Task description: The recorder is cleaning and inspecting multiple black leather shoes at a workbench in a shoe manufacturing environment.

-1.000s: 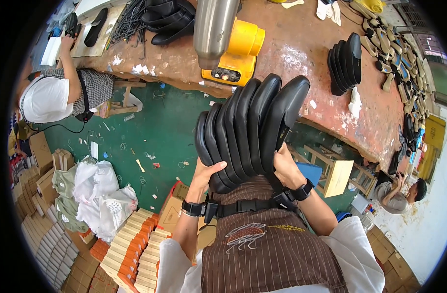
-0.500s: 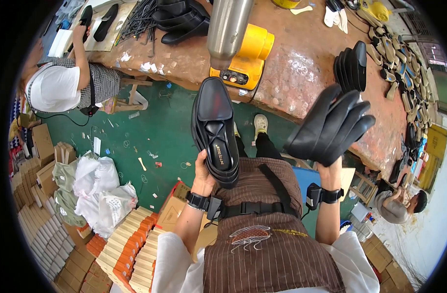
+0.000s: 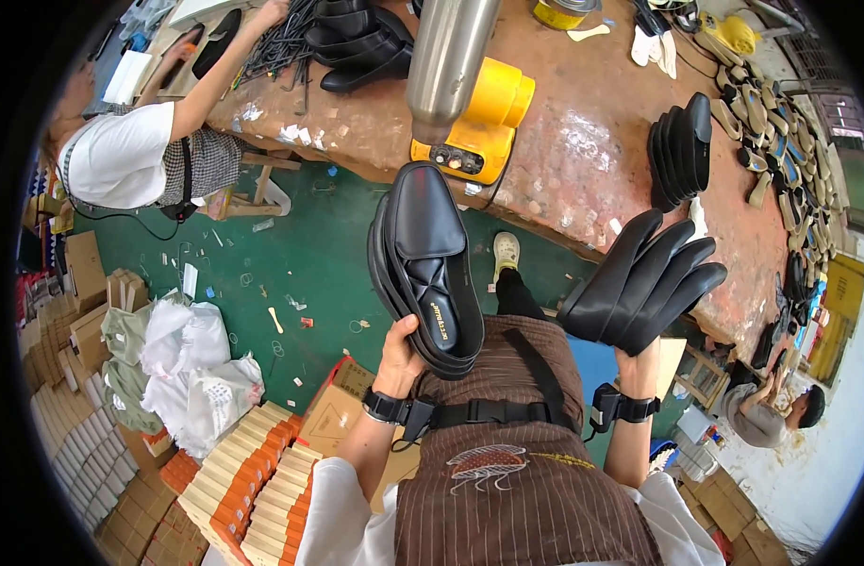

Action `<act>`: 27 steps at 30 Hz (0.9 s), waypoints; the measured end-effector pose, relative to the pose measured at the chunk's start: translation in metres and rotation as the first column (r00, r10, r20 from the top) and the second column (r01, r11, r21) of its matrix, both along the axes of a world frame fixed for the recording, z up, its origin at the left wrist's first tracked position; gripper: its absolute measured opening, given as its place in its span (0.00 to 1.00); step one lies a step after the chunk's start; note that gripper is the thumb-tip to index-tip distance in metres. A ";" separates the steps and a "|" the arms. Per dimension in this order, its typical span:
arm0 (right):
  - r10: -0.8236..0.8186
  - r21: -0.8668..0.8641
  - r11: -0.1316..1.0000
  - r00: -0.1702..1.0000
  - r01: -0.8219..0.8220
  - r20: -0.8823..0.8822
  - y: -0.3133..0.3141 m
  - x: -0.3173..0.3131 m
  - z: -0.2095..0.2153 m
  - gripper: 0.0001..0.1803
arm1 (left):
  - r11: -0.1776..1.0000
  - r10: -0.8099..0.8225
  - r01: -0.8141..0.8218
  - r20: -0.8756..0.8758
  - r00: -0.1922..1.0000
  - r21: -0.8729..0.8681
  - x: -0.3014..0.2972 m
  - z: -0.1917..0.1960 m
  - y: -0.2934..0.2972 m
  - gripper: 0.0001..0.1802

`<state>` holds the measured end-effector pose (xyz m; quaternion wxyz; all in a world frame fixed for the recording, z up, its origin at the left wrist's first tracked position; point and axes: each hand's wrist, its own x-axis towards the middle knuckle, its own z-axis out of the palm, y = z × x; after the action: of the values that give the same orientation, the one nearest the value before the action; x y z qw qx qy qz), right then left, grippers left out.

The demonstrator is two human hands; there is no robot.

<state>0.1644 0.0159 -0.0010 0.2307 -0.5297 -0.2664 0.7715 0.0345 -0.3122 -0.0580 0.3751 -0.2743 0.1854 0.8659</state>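
Black loafers point(image 3: 423, 264), a nested stack of two or three, sit upright in the left hand point(image 3: 401, 351), gripped from below at the heel end, toes pointing up and away. Fingers wrapped narrow around the heels, thumb on the top shoe's insole edge. Right hand point(image 3: 639, 357) is closed on a fan of black soles point(image 3: 644, 283), about four or five, pinched at their lower ends and splayed out toward the bench. Shoes look light, smooth leather, probably a bit slippery; uppers soft, soles stiff. Best hold judged at heel or under the sole, not the soft vamp. Fanned soles likely slide apart if the pinch loosens.

Ahead: brown workbench point(image 3: 583, 141) with a yellow machine point(image 3: 474, 127) and steel cylinder point(image 3: 448, 66) close to the shoe toes. Another stack of black soles point(image 3: 682, 151) on the bench. Seated person point(image 3: 135, 156) at left; boxes point(image 3: 253, 472) on the green floor point(image 3: 309, 255).
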 end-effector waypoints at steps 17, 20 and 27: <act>0.039 0.052 0.998 0.999 -0.039 0.012 0.003 -0.009 -0.005 0.18 | 0.998 0.028 -0.029 0.006 1.000 0.053 0.008 -0.018 0.000 0.28; 0.021 0.064 0.998 0.999 -0.024 0.043 0.002 -0.014 -0.003 0.18 | 0.984 0.164 -0.166 0.045 0.986 0.061 0.000 -0.018 0.004 0.29; 0.072 0.093 0.993 0.997 -0.071 -0.011 -0.002 -0.022 0.000 0.18 | 0.982 0.182 -0.185 -0.087 0.979 -0.027 -0.025 -0.018 0.012 0.28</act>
<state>0.1423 0.0143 -0.0013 0.2290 -0.5030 -0.3189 0.7699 0.0091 -0.2998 -0.0762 0.2806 -0.2603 0.1900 0.9041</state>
